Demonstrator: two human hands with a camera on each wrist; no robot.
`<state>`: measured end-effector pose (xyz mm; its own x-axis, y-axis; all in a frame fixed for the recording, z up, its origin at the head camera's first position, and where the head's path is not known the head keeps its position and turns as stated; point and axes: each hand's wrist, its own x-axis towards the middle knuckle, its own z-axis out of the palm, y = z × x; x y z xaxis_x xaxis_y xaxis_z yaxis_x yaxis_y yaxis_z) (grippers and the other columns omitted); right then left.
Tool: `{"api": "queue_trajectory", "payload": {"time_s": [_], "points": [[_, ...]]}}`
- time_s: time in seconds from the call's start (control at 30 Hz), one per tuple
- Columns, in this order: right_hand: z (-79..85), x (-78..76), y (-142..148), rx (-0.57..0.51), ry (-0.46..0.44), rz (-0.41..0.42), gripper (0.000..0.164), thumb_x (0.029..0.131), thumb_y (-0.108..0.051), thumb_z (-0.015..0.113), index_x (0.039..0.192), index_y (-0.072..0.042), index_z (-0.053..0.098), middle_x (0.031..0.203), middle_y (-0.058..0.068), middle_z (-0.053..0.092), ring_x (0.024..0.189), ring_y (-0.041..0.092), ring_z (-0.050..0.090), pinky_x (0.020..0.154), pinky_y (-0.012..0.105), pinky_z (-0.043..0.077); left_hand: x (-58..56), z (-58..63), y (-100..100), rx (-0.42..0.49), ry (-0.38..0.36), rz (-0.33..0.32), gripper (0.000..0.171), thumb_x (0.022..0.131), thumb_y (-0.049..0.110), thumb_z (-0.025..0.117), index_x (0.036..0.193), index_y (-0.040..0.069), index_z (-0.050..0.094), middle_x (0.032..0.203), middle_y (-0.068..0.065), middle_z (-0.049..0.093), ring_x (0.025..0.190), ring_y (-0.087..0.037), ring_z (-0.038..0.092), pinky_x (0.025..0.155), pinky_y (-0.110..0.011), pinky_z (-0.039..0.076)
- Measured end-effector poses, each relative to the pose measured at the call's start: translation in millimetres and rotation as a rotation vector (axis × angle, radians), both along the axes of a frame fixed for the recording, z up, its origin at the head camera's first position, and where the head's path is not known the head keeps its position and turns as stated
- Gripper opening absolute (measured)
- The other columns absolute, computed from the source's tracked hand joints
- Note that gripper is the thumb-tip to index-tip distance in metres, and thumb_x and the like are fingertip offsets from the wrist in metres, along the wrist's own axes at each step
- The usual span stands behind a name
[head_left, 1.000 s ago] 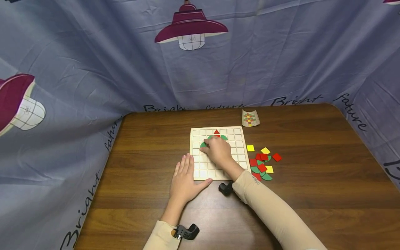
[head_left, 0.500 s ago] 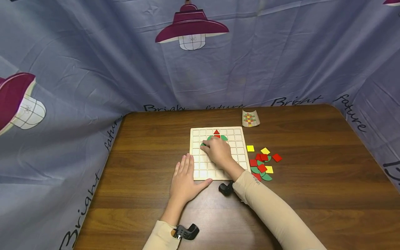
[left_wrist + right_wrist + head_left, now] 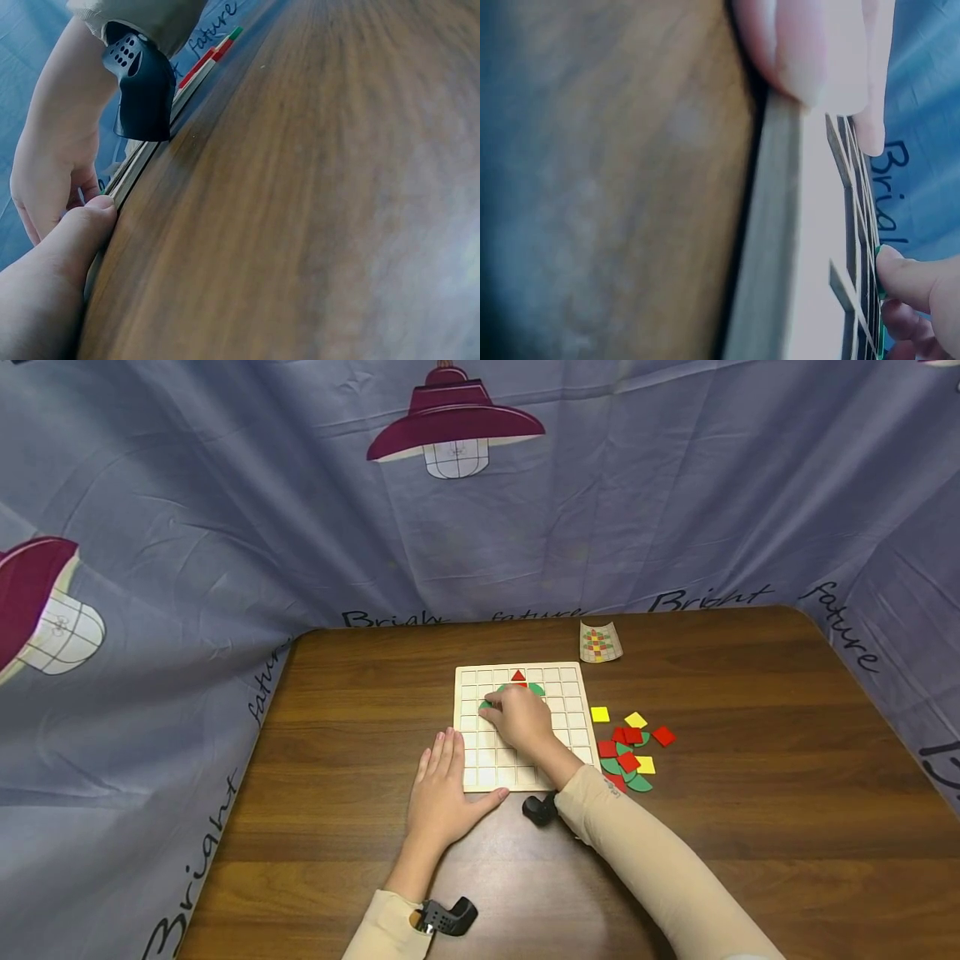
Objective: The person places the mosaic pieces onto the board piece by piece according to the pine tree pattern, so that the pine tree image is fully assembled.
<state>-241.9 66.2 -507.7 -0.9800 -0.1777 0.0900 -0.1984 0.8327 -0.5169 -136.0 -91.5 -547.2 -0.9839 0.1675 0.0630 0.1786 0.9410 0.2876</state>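
A pale wooden grid board (image 3: 483, 760) lies on the table. My left hand (image 3: 438, 793) is spread along its left edge, fingers straight, with the thumb at the near edge. My right hand (image 3: 521, 720) is over the board's upper left part. Its thumb and index finger pinch a green quarter-circle tile (image 3: 486, 704), partly hidden by the fingers. In the right wrist view, that hand (image 3: 919, 296) has a green edge at its fingertips. Near the board's top sit a red triangle tile (image 3: 518, 676) and another green quarter-circle tile (image 3: 537, 689); a red tile is partly covered.
Right of the board is a loose pile of red, green and yellow tiles (image 3: 628, 762). A small curled pattern card (image 3: 600, 643) stands behind the board's right corner. A printed curtain (image 3: 637, 510) borders the table. Black wrist cameras (image 3: 453, 917) are strapped to both wrists.
The green tile under my right fingertips shows less than a second ago, as the fingers shift slightly over it. My left hand stays in place.
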Motion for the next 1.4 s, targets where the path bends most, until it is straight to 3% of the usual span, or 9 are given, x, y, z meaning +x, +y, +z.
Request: {"api": "queue_trajectory", "payload": {"time_s": [0.47,0.7,0.97,1.23,1.4], "points": [[0.1,-1.3,-2.1,-0.046,-0.009,-0.049,0.028,0.087,-0.032,0.077,0.109,-0.015,0.078,0.109,0.002,0.076,0.096,0.021,0.073,0.068,0.038,0.060,0.0,-0.2,0.0,0.004,0.006,0.000,0.118,0.078,0.090,0.041,0.159,0.008,0.016,0.167,-0.008,0.016,0.156,-0.019,0.010,0.128,-0.040,0.010],[1.2,-0.9,-1.1,-0.047,-0.022,-0.058,0.027,0.087,-0.031,0.076,0.109,-0.015,0.077,0.103,0.000,0.077,0.089,0.018,0.072,0.061,0.034,0.057,0.1,0.1,0.0,-0.004,0.004,-0.001,0.118,0.078,0.090,0.039,0.159,0.008,0.016,0.167,-0.008,0.016,0.156,-0.018,0.009,0.128,-0.039,0.010],[2.9,0.2,-0.6,-0.020,-0.028,-0.031,0.025,0.089,-0.029,0.075,0.110,-0.016,0.078,0.108,0.000,0.076,0.096,0.020,0.073,0.066,0.037,0.059,0.0,0.3,-0.4,-0.007,0.005,0.000,0.118,0.078,0.090,0.039,0.159,0.008,0.016,0.167,-0.008,0.016,0.156,-0.019,0.010,0.127,-0.040,0.011],[3.5,0.7,1.9,0.002,-0.036,0.008,0.025,0.091,-0.029,0.073,0.112,-0.015,0.077,0.097,-0.002,0.075,0.079,0.012,0.067,0.058,0.027,0.052,-0.1,-1.2,-0.9,-0.017,0.009,0.000,0.119,0.077,0.091,0.038,0.159,0.008,0.017,0.167,-0.008,0.017,0.156,-0.019,0.010,0.127,-0.039,0.011],[3.2,0.4,3.9,0.006,-0.030,0.023,0.025,0.090,-0.028,0.073,0.112,-0.016,0.077,0.097,-0.002,0.075,0.077,0.011,0.066,0.055,0.026,0.050,-0.3,-0.8,-0.5,-0.010,0.017,-0.003,0.118,0.078,0.090,0.040,0.159,0.007,0.018,0.167,-0.008,0.018,0.156,-0.020,0.012,0.127,-0.040,0.012]]}}
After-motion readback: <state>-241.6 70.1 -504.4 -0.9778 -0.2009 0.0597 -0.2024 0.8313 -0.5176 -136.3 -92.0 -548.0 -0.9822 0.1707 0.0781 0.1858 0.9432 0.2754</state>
